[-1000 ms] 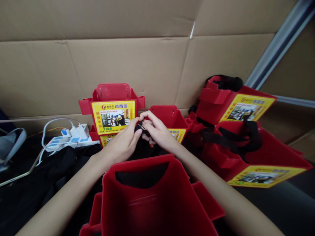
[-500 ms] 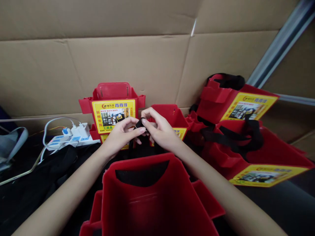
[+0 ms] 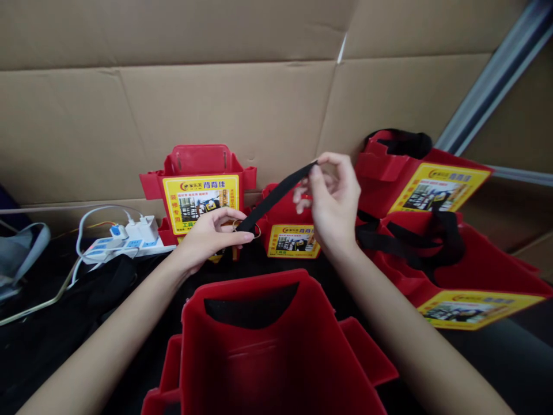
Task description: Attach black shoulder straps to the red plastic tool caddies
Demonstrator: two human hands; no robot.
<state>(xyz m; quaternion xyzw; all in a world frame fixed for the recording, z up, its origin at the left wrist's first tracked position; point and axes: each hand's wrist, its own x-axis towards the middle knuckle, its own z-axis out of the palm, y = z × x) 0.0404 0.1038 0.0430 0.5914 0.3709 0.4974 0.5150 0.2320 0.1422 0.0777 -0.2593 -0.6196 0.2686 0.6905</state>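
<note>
A black strap [image 3: 276, 196] is stretched taut between my two hands above the red tool boxes. My right hand [image 3: 332, 202] pinches the strap's upper end, raised to the right. My left hand [image 3: 211, 233] pinches the strap's lower end, where a thin metal ring [image 3: 256, 230] hangs. Right below my arms stands an open red plastic tool box [image 3: 268, 346] with a black band across its far wall.
More red tool boxes with yellow labels [image 3: 199, 196] stand against the cardboard wall [image 3: 259, 92]; others with black straps [image 3: 432, 230] lie at the right. A white power strip with plugs [image 3: 125, 239] and black cloth [image 3: 64, 311] are at the left.
My hands were together, working at the strap and ring. My right hand has pulled the strap's end up and to the right, drawing it out straight; my left hand stayed in place.
</note>
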